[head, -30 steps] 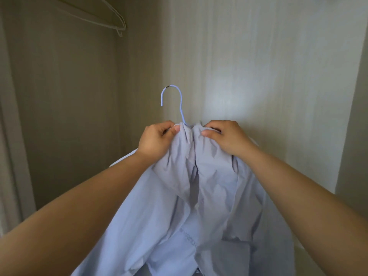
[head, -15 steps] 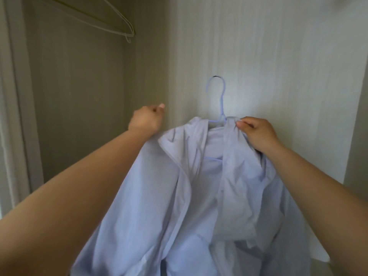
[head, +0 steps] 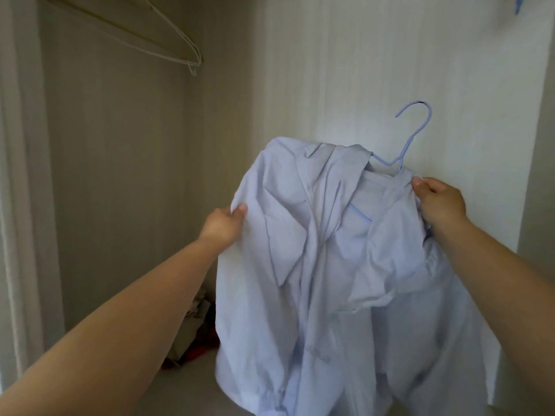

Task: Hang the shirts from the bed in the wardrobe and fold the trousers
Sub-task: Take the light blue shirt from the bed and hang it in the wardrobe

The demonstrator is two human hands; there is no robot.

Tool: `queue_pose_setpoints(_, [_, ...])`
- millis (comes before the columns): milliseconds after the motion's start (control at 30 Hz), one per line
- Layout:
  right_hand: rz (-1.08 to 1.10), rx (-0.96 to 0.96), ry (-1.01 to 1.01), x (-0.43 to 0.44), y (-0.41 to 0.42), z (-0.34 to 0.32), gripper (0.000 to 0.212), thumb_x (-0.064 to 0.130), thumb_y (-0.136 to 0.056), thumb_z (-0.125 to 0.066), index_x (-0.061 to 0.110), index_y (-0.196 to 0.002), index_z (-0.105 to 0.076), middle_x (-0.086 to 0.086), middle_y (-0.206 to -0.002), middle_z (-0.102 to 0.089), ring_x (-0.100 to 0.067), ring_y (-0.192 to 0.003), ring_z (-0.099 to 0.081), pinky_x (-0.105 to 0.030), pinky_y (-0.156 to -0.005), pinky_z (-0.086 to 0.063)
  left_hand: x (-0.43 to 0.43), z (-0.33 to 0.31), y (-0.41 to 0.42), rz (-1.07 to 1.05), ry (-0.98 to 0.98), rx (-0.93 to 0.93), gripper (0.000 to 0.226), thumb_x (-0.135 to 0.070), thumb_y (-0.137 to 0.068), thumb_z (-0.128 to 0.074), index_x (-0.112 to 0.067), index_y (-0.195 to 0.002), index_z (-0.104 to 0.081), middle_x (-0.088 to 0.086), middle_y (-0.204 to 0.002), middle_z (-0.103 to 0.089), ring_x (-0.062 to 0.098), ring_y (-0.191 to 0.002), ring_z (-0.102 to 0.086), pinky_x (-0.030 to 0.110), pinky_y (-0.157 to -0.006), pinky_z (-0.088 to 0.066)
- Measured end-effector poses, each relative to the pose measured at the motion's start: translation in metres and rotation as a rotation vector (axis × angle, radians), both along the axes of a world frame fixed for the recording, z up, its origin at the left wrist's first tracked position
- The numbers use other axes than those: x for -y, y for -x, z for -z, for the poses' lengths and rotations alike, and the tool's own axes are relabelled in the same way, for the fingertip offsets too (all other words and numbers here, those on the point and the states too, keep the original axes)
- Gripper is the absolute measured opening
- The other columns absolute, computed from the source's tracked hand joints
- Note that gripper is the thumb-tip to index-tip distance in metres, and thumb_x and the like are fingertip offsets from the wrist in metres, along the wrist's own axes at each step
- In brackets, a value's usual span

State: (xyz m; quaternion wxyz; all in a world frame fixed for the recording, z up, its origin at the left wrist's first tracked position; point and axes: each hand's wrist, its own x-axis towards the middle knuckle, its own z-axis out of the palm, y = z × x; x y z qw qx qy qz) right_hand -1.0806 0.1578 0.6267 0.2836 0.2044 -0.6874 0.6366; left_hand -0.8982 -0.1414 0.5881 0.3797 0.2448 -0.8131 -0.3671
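A pale blue, crumpled cotton shirt point(head: 300, 265) is draped on a light blue wire hanger point(head: 419, 132) in front of the wardrobe's pale back wall point(head: 360, 70). The left hand point(head: 223, 225) pinches the shirt's left shoulder edge, and the right hand point(head: 440, 202) pinches the cloth just below the hanger's neck. The hook tilts right and hangs on nothing. A white wire hanger point(head: 196, 57) hangs at the upper left. A heap of clothes point(head: 195, 334) lies at the wardrobe floor's back left corner.
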Motion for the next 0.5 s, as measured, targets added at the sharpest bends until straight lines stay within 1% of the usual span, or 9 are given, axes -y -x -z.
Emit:
queue_pose_setpoints(67, [0.016, -0.021, -0.029, -0.009, 0.001, 0.001, 0.027, 0.026, -0.094, -0.053, 0.004, -0.100, -0.067, -0.005, -0.090, -0.059, -0.015, -0.083, -0.049, -0.018, -0.059, -0.037, 0.007, -0.019, -0.004, -0.077, -0.147, -0.149, 0.054, -0.043, -0.099, -0.038, 0.002, -0.120, -0.057, 0.023, -0.121, -0.058, 0.033, -0.104, -0.055, 0.032, -0.081, -0.040])
queue_pose_setpoints(100, [0.009, -0.026, -0.039, -0.013, 0.002, 0.004, 0.026, 0.026, -0.094, -0.053, 0.006, -0.100, -0.068, -0.004, -0.090, -0.060, -0.015, -0.084, -0.050, -0.018, -0.063, -0.038, 0.014, -0.026, -0.008, -0.129, -0.188, -0.182, 0.052, -0.041, -0.101, -0.037, 0.004, -0.122, -0.055, 0.024, -0.124, -0.056, 0.035, -0.109, -0.054, 0.034, -0.084, -0.040])
queue_pose_setpoints(200, [-0.049, -0.018, -0.041, -0.017, 0.001, 0.011, 0.023, 0.027, -0.094, -0.055, 0.009, -0.100, -0.069, -0.003, -0.091, -0.062, -0.013, -0.086, -0.052, -0.021, -0.077, -0.038, 0.032, -0.036, -0.012, -0.272, -0.261, -0.151, 0.041, -0.021, -0.103, -0.033, 0.006, -0.130, -0.048, 0.026, -0.132, -0.050, 0.038, -0.122, -0.048, 0.038, -0.098, -0.037])
queue_pose_setpoints(267, [-0.067, -0.020, -0.049, -0.015, -0.002, 0.014, 0.021, 0.025, -0.093, -0.056, 0.010, -0.100, -0.069, -0.002, -0.089, -0.061, -0.011, -0.085, -0.051, -0.016, -0.072, -0.038, 0.034, -0.035, -0.008, -0.291, -0.253, -0.162, 0.035, -0.014, -0.100, -0.042, 0.004, -0.129, -0.051, 0.024, -0.132, -0.052, 0.037, -0.123, -0.048, 0.037, -0.099, -0.036])
queue_pose_setpoints(333, [-0.071, -0.032, -0.060, -0.009, -0.005, 0.014, 0.020, 0.023, -0.093, -0.057, 0.010, -0.099, -0.070, -0.001, -0.087, -0.061, -0.010, -0.082, -0.051, -0.005, -0.060, -0.038, 0.019, -0.036, -0.006, -0.286, -0.077, -0.256, 0.037, -0.007, -0.093, -0.046, -0.002, -0.129, -0.053, 0.020, -0.132, -0.054, 0.035, -0.123, -0.049, 0.034, -0.101, -0.036])
queue_pose_setpoints(400, [-0.061, -0.070, -0.104, -0.002, -0.010, 0.013, 0.020, 0.020, -0.093, -0.057, 0.007, -0.098, -0.071, -0.001, -0.085, -0.061, -0.011, -0.081, -0.051, 0.002, -0.052, -0.032, -0.006, -0.034, -0.002, -0.201, 0.223, -0.420, 0.037, -0.006, -0.092, -0.047, -0.005, -0.127, -0.056, 0.016, -0.130, -0.057, 0.031, -0.121, -0.051, 0.032, -0.101, -0.036])
queue_pose_setpoints(433, [-0.057, -0.092, -0.127, 0.002, -0.012, 0.011, 0.020, 0.020, -0.093, -0.057, 0.006, -0.099, -0.071, -0.001, -0.086, -0.062, -0.011, -0.082, -0.051, 0.003, -0.053, -0.031, -0.020, -0.035, -0.001, -0.120, 0.395, -0.447, 0.031, -0.013, -0.094, -0.048, -0.009, -0.123, -0.060, 0.013, -0.126, -0.060, 0.030, -0.118, -0.053, 0.033, -0.099, -0.037])
queue_pose_setpoints(467, [-0.057, -0.110, -0.142, 0.004, -0.014, 0.010, 0.021, 0.019, -0.093, -0.057, 0.005, -0.100, -0.071, 0.000, -0.087, -0.062, -0.011, -0.083, -0.052, 0.004, -0.054, -0.031, -0.033, -0.037, -0.001, -0.061, 0.561, -0.397, 0.029, -0.026, -0.097, -0.047, -0.015, -0.118, -0.064, 0.009, -0.120, -0.064, 0.028, -0.113, -0.056, 0.035, -0.095, -0.040])
queue_pose_setpoints(500, [-0.061, -0.122, -0.144, 0.007, -0.016, 0.008, 0.021, 0.020, -0.093, -0.057, 0.005, -0.101, -0.071, 0.000, -0.088, -0.062, -0.011, -0.084, -0.052, 0.004, -0.055, -0.031, -0.044, -0.039, 0.001, -0.042, 0.700, -0.271, 0.035, -0.042, -0.097, -0.044, -0.021, -0.113, -0.065, 0.004, -0.113, -0.067, 0.028, -0.107, -0.059, 0.035, -0.089, -0.041])
